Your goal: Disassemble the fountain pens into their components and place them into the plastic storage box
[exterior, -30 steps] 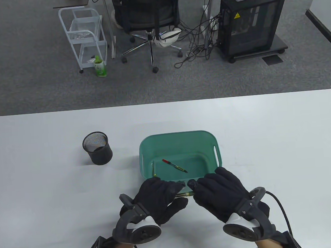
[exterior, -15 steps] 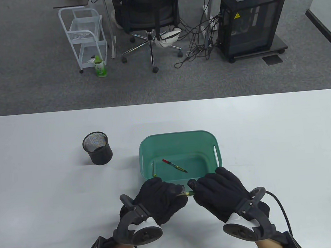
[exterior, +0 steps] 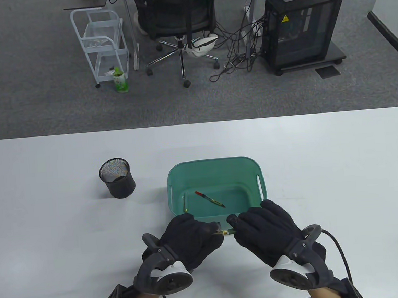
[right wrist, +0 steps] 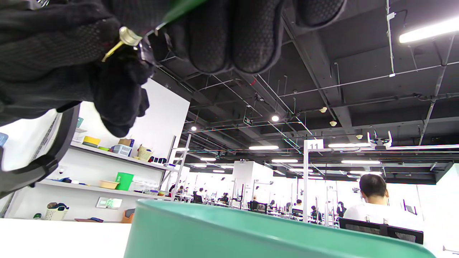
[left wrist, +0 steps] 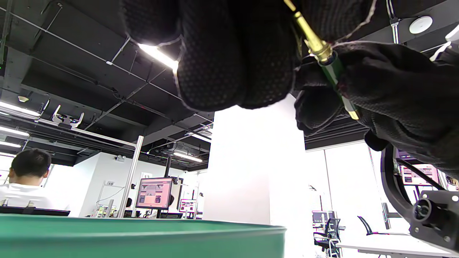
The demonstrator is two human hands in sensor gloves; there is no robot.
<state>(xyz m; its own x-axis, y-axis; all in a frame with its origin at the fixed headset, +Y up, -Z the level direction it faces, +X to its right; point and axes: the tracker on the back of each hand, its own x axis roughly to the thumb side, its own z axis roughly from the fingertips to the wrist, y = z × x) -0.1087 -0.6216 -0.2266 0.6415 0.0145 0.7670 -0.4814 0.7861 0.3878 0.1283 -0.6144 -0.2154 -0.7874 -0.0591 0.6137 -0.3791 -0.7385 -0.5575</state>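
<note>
L fingers [exterior: 210,229] clamped on the gold end of the fountain pen [exterior: 226,232], R fingers [left wrist: 312,107] clamped on its green barrel; left hand [exterior: 189,241] and right hand [exterior: 266,235] meet knuckle to knuckle just above the counter [exterior: 54,236], at the near rim of the plastic storage box [exterior: 256,172].

Change vs 1 s ago: the visible stretch of pen between the hands has shrunk; L fingers now cover more of the gold part, and both hands sit a touch closer. Reads as a regrip or twist in progress; pen still in one piece as far as shown, so separation not done yet. Wrist views show gold section and green barrel still joined.

In the box: a red-tipped dark part [exterior: 210,199] on the floor, plus a thin piece [exterior: 185,203] along the L wall, so some parts are already stowed.

Further out on the counter: black mesh pen cup [exterior: 117,177], well left of the box. Beyond: grey carpet, office chair [exterior: 178,20], white cart [exterior: 103,43], PC tower [exterior: 301,27], cables.
</note>
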